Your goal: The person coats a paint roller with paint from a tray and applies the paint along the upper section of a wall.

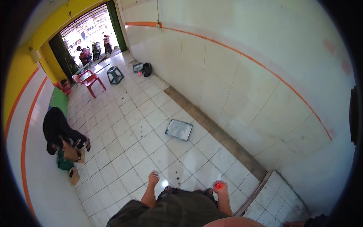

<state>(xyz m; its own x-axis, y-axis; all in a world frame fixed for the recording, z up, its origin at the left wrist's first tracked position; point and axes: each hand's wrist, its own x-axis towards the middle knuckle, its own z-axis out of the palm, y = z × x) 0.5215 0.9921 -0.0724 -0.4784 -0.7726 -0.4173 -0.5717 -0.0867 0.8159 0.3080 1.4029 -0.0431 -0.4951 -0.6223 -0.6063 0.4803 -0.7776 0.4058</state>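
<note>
My left hand (153,178) hangs over the tiled floor with its fingers curled. Whether something small is between them is too small to tell. On the other side, my right hand (221,187) is closed round a small round thing with a glowing red ring (219,186). Both forearms are lowered beside my dark shirt (185,210). Ahead of me on the floor lies a shallow rectangular tray (179,129) with a dark rim and a pale grey inside, apart from both hands.
At the left, a person in dark clothes (60,125) bends over cardboard boxes (70,152) and a green bag (64,162). Farther off stand a red plastic chair (89,80), a green stool (115,75) and a black bag (146,69). A raised ledge (254,195) runs at right.
</note>
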